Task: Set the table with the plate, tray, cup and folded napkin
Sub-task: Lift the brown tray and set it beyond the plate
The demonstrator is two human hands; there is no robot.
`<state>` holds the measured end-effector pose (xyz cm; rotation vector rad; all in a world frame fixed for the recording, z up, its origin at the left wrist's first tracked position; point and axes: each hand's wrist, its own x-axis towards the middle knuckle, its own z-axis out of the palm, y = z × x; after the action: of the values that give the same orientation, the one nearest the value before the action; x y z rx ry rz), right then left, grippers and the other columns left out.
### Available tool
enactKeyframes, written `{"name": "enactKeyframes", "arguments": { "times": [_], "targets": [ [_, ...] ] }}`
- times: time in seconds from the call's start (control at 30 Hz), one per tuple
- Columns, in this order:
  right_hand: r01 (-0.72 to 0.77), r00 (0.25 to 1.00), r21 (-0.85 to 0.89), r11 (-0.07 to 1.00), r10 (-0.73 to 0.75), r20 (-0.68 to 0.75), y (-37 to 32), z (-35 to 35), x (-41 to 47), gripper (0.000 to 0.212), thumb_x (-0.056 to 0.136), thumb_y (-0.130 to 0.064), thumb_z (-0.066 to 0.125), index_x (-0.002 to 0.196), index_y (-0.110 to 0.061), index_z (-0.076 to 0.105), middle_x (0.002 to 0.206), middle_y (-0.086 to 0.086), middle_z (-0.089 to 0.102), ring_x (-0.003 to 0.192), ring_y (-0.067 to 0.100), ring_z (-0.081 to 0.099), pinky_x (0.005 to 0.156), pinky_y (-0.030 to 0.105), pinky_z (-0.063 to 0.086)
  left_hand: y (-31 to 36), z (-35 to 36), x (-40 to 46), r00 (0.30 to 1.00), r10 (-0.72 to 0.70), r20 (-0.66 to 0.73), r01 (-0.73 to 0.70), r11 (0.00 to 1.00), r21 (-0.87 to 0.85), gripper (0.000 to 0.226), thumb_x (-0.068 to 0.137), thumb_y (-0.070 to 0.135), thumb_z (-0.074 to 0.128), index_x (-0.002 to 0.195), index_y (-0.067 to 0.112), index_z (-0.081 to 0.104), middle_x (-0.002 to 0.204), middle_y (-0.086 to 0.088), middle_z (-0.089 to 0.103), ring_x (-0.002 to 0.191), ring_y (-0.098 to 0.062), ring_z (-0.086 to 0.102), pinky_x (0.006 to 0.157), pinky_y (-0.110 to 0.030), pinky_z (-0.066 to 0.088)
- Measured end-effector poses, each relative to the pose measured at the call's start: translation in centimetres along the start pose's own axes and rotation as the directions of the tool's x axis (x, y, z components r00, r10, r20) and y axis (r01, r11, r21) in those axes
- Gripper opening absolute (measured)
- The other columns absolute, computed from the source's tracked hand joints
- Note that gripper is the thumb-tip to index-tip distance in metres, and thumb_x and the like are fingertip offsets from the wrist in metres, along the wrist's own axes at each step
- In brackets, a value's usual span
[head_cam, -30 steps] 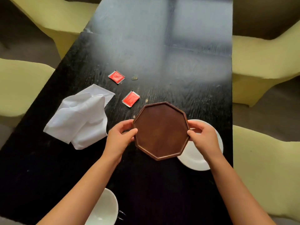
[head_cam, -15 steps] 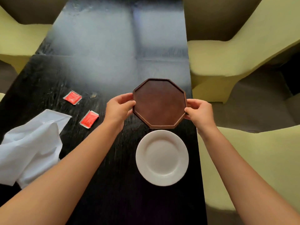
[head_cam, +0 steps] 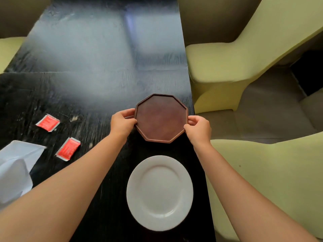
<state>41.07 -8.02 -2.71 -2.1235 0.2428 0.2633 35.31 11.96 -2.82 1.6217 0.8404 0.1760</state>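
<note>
- While you work left to right: napkin lies crumpled at the table's left edge; soft, limp, take it by a corner.
- Left hand pinches the tray's left rim, thumb on top.
- Tray: rigid, looks light; sits beyond the plate, apart from it.
- Right hand pinches the right rim.
- Plate likely brittle, slick; grip its rim.

Bare forearms, no sleeves, bare hands

Napkin cropped at 9 o'clock edge; packet print illegible; far table glare-washed.
</note>
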Motion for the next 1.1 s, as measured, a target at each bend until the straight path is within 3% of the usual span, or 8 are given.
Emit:
{"name": "enactKeyframes", "arguments": {
  "times": [0.07,0.23,0.4,0.53,0.63,0.73,0.9,1.1],
  "targets": [
    [0.007,1.0,-0.032,0.999,-0.007,-0.003,0.4,0.2,0.4,0.028,0.076,-0.001,0.056,0.098,-0.013,0.069,0.094,0.002,0.07,0.083,0.014,0.058,0.073,0.023,0.041,-0.7,0.4,0.1,1.0,0.008,-0.011,-0.008,0.998,0.056,0.048,0.074,-0.016,0.052,0.112,0.011,0.067,0.087,0.006,0.067,0.082,-0.009,0.065,0.065,-0.014,0.05],
    [0.059,0.998,-0.121,0.991,-0.057,0.024,0.9,0.5,1.2,0.028,0.076,0.0,0.055,0.097,-0.011,0.07,0.096,0.007,0.072,0.092,0.022,0.063,0.075,0.025,0.042,-1.9,1.2,0.1,0.998,0.044,-0.054,-0.037,0.99,0.139,0.047,0.074,-0.014,0.052,0.111,0.01,0.068,0.087,0.008,0.066,0.085,-0.01,0.064,0.085,-0.027,0.05],
    [0.129,0.992,-0.19,0.973,-0.129,0.015,0.3,0.6,1.7,0.023,0.074,0.003,0.053,0.088,-0.004,0.07,0.09,0.014,0.072,0.088,0.031,0.063,0.075,0.033,0.048,-2.3,1.5,0.4,0.995,0.084,-0.06,-0.071,0.979,0.189,0.043,0.075,-0.012,0.053,0.107,0.011,0.07,0.073,0.021,0.062,0.072,0.009,0.057,0.074,-0.019,0.046],
    [0.139,0.99,-0.253,0.957,-0.134,0.04,0.4,0.8,2.1,0.026,0.074,0.002,0.05,0.092,-0.003,0.069,0.095,0.016,0.07,0.093,0.032,0.06,0.076,0.034,0.048,-2.4,1.3,0.5,0.991,0.126,-0.04,-0.112,0.963,0.245,0.041,0.076,-0.01,0.054,0.109,0.01,0.069,0.082,0.014,0.063,0.078,-0.003,0.061,0.082,-0.022,0.045],
    [0.129,0.991,-0.288,0.949,-0.118,0.058,0.7,1.1,2.2,0.03,0.076,-0.001,0.049,0.098,-0.008,0.068,0.1,0.014,0.066,0.094,0.029,0.058,0.07,0.026,0.039,-2.4,1.3,0.4,0.985,0.166,-0.043,-0.144,0.936,0.32,0.041,0.077,-0.008,0.056,0.111,0.011,0.068,0.084,0.012,0.061,0.078,-0.003,0.058,0.08,-0.018,0.04],
    [0.126,0.992,-0.296,0.947,-0.113,0.061,0.6,1.0,2.3,0.029,0.077,-0.001,0.049,0.098,-0.008,0.068,0.101,0.014,0.066,0.094,0.029,0.058,0.073,0.027,0.04,-2.3,1.2,0.4,0.984,0.17,-0.045,-0.147,0.934,0.325,0.04,0.077,-0.008,0.056,0.112,0.009,0.068,0.087,0.008,0.062,0.08,-0.004,0.058,0.081,-0.018,0.04],
    [0.152,0.988,-0.31,0.938,-0.131,0.087,0.2,0.3,2.2,0.026,0.078,-0.005,0.054,0.102,-0.006,0.067,0.102,0.013,0.068,0.099,0.029,0.058,0.079,0.029,0.042,-2.0,0.6,0.4,0.989,0.143,-0.025,-0.124,0.924,0.363,0.039,0.082,0.004,0.062,0.122,0.007,0.06,0.111,-0.007,0.067,0.089,-0.009,0.057,0.088,-0.02,0.039],
    [0.262,0.963,-0.403,0.877,-0.209,0.172,-1.1,-0.9,-0.6,0.032,0.084,-0.014,0.053,0.114,-0.012,0.062,0.112,0.012,0.061,0.109,0.029,0.052,0.083,0.032,0.043,-1.2,-2.5,-3.1,0.983,0.181,0.043,-0.178,0.851,0.494,0.028,0.092,0.018,0.052,0.118,0.012,0.061,0.105,-0.008,0.066,0.086,-0.014,0.056,0.078,-0.026,0.041]
  ]
}}
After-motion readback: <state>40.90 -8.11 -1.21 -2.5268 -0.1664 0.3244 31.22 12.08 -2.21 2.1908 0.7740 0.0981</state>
